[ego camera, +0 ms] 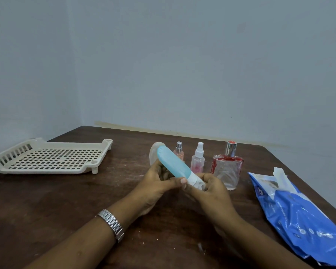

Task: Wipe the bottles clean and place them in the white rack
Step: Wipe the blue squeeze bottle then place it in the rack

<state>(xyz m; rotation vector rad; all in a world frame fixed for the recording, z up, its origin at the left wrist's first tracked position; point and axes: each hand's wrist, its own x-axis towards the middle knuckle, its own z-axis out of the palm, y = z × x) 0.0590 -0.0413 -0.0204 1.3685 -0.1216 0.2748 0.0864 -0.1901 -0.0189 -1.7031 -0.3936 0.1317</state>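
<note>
I see the left hand (157,184) gripping the blue bottle (171,164), right hand (212,190) fingers pinching a wipe (197,182) at its cap.

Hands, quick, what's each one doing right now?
Left hand: grips the blue bottle.
Right hand: pinches a white wipe against the bottle's cap end.
</note>
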